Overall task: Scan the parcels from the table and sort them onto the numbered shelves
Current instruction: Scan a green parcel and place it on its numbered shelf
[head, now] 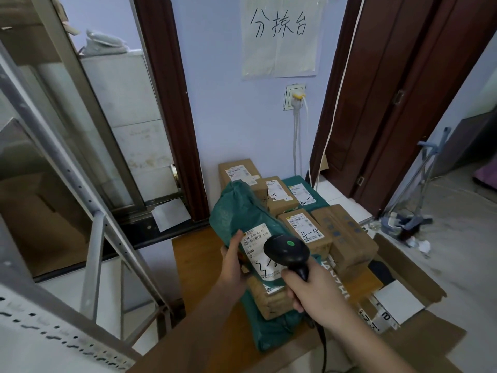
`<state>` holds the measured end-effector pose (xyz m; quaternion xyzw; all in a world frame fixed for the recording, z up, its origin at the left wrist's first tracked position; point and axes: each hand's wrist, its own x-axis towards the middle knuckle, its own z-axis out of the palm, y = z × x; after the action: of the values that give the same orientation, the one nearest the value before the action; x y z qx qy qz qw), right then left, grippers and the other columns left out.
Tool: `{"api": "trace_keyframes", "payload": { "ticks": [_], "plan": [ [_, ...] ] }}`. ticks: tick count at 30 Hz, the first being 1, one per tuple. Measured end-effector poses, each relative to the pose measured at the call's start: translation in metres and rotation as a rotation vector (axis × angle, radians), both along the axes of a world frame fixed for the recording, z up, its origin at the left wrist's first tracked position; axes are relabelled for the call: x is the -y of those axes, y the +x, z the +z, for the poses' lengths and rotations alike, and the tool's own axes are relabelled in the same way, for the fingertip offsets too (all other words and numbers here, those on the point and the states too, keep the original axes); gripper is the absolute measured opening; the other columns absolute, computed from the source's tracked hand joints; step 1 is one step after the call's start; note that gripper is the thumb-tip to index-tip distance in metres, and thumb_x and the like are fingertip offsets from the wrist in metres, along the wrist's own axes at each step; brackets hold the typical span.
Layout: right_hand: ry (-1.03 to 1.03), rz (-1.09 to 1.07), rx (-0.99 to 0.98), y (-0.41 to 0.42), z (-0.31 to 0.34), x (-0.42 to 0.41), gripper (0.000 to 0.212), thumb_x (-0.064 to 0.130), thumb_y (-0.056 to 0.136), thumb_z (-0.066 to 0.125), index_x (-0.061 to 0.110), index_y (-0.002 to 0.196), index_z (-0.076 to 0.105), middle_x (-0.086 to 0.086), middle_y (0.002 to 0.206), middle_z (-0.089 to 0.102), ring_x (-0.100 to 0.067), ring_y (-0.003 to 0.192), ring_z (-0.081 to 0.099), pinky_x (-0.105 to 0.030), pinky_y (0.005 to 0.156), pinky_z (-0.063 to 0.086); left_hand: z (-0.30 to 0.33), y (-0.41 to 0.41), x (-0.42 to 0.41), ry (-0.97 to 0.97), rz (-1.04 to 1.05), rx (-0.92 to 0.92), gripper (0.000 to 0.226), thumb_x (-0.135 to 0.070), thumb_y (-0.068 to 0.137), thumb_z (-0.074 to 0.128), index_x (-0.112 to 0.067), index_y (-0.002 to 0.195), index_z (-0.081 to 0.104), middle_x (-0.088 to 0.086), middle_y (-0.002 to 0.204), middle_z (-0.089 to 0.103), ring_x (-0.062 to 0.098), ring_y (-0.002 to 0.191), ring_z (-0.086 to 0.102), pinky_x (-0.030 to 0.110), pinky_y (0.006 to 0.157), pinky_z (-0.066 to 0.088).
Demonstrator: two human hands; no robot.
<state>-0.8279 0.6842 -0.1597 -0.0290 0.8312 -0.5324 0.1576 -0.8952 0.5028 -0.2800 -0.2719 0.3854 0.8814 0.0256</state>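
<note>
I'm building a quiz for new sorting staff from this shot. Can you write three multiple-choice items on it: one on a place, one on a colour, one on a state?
1. Where is the scanner?
A. In the right hand, over the label of the held parcel
B. Lying on the table
C. Hanging on the wall

2. What colour is the parcel in the left hand?
A. White
B. Green
C. Red

3. How does the left hand hold that parcel?
A. Flat underneath, fingers straight
B. Not touching it
C. Gripping its edge, thumb on the front beside the label

Answers: 1 A, the right hand grips the scanner's handle, its head above the label. 2 B, the bag's wrapping is dark green. 3 C, the thumb lies on the green front by the label.
</note>
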Motion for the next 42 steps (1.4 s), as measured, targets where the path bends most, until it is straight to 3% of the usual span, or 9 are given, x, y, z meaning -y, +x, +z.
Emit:
{"api": "trace_keyframes", "payload": {
  "ticks": [7,11,16,18,21,27,32,36,42],
  "plan": [
    [0.067,0.163,-0.102,0.008,0.000,-0.001,0.010,0.028,0.097,0.061,0.022,0.090,0.057,0.000,0.059,0.062,-0.008,0.047,0.059,-0.023,0.051,0.047,-0.001,0.039,0.015,-0.079,0.089,-0.005,0.090,-0.067,0.074,0.081,-0.040,0.150,0.041,0.007,0.137,0.066,0.035,0.122,0.065,0.062,0.100,0.054],
    [0.031,0.333,-0.119,0.019,-0.002,-0.002,0.006,0.028,0.096,0.062,0.025,0.093,0.057,-0.003,0.061,0.062,-0.015,0.050,0.060,-0.033,0.055,0.049,0.007,0.083,0.018,-0.153,0.203,-0.034,0.107,-0.080,0.055,0.084,-0.031,0.146,0.055,0.011,0.130,0.073,0.031,0.109,0.074,0.049,0.082,0.064],
    [0.016,0.569,-0.113,0.046,-0.007,-0.006,0.011,0.026,0.097,0.063,0.021,0.089,0.056,-0.003,0.057,0.061,-0.015,0.048,0.058,-0.029,0.052,0.047,0.003,0.160,0.009,-0.192,0.407,-0.027,0.072,-0.061,0.094,0.061,-0.011,0.146,0.059,0.013,0.109,0.074,0.015,0.068,0.070,0.025,0.051,0.054],
    [0.000,0.656,-0.088,0.058,-0.007,-0.007,0.013,0.025,0.097,0.063,0.019,0.087,0.056,-0.003,0.059,0.059,-0.016,0.049,0.056,-0.030,0.051,0.046,0.001,0.191,0.002,-0.135,0.520,-0.021,0.082,-0.064,0.088,0.069,-0.013,0.150,0.053,0.010,0.112,0.074,0.016,0.080,0.076,0.033,0.069,0.063],
    [-0.022,0.783,-0.063,0.078,-0.002,-0.001,0.011,0.020,0.097,0.062,0.018,0.088,0.056,-0.005,0.059,0.057,-0.014,0.048,0.054,-0.023,0.048,0.046,0.003,0.240,-0.003,-0.100,0.660,0.015,0.086,-0.073,0.071,0.076,-0.024,0.140,0.063,0.007,0.131,0.073,0.028,0.123,0.068,0.048,0.108,0.051],
    [-0.041,0.980,-0.050,0.126,0.003,0.040,0.007,0.018,0.097,0.063,0.018,0.091,0.058,-0.001,0.058,0.060,-0.010,0.047,0.056,-0.021,0.049,0.048,0.017,0.336,0.021,-0.120,0.956,0.109,0.083,-0.072,0.076,0.071,-0.023,0.140,0.056,0.007,0.125,0.074,0.029,0.121,0.065,0.047,0.085,0.056],
    [-0.052,1.056,-0.076,0.178,-0.003,0.088,0.013,0.016,0.094,0.066,0.011,0.084,0.059,-0.003,0.050,0.060,-0.013,0.042,0.056,-0.024,0.046,0.047,0.037,0.413,0.061,-0.164,1.136,0.091,0.108,-0.081,0.050,0.082,-0.022,0.138,0.059,0.005,0.116,0.077,0.029,0.107,0.070,0.051,0.090,0.058],
    [-0.088,1.156,-0.079,0.223,0.001,0.133,0.015,0.015,0.092,0.065,0.015,0.079,0.058,-0.004,0.047,0.059,-0.016,0.039,0.054,-0.025,0.043,0.046,0.056,0.475,0.093,-0.220,1.255,0.095,0.071,-0.068,0.081,0.069,-0.026,0.137,0.060,0.002,0.118,0.078,0.028,0.117,0.066,0.049,0.092,0.055],
    [-0.142,1.307,-0.087,0.293,0.031,0.212,0.012,0.014,0.091,0.063,0.013,0.080,0.056,-0.003,0.046,0.056,-0.018,0.042,0.050,-0.027,0.045,0.045,0.085,0.568,0.145,-0.292,1.374,0.092,0.066,-0.061,0.085,0.070,-0.032,0.142,0.052,0.000,0.120,0.077,0.027,0.117,0.066,0.047,0.085,0.055]
  ]
}}
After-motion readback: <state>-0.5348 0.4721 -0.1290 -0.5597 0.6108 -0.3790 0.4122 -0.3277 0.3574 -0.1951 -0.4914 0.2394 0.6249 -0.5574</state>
